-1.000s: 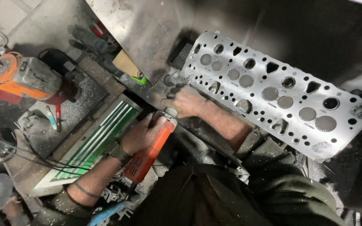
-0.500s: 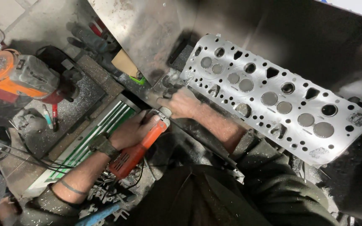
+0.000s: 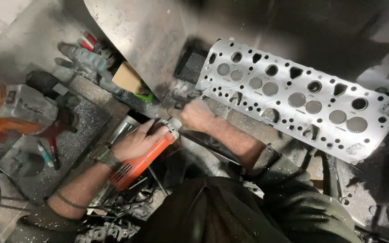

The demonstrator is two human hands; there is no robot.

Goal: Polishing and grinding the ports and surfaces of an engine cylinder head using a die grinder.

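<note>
Fingers [image 3: 147, 130] round orange grinder [image 3: 142, 157], nose up-right.

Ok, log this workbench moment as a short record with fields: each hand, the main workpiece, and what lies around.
left hand: wrapped around the orange grinder, a watch on the wrist
right hand: at the grinder's front end, beside the near corner of the plate
plate: long flat metal piece with many round holes, lying slantwise on the bench
sheet: bare metal sheet standing behind the hands
left side: orange and grey power tool, metal filings on the bench
</note>
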